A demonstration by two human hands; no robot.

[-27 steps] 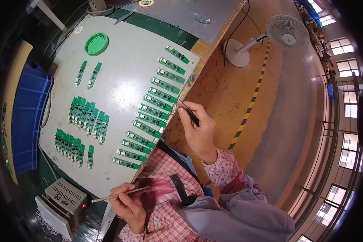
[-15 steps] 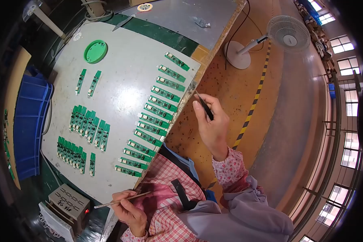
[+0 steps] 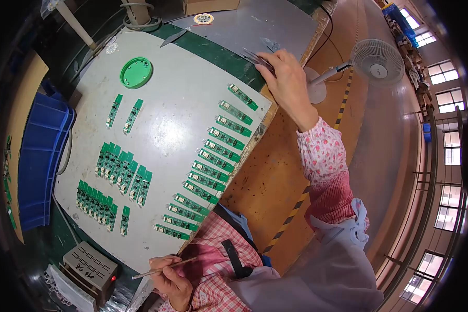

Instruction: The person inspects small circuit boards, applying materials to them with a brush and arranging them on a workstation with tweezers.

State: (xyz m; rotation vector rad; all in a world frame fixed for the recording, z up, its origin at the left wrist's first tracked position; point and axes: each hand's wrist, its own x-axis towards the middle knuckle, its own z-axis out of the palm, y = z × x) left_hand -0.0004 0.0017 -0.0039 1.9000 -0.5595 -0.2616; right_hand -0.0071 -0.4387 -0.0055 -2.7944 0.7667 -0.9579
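- Workshop floor (image 3: 348,171), brown with a striped line, runs alongside the bench (image 3: 164,177); a standing fan (image 3: 378,61) is past its far corner.
- A blue bin (image 3: 42,161) is just beside the bench's opposite edge.
- The right hand (image 3: 292,88) has just moved from near the board column to the green strip at the far corner, which puts its reach beyond the boards. Its thumb and fingers are part-closed around or against slim pointed tools (image 3: 251,55); whether it grips one, I cannot tell.
- The left hand (image 3: 174,285) stays low by the near edge, fingers pinched closed on a thin stick (image 3: 146,273), held clear of the boards.
- A green dish (image 3: 137,72) sits above a pair of boards.
- Small green circuit boards (image 3: 226,138) keep their layout: a slanting column along the bench edge, clusters opposite.
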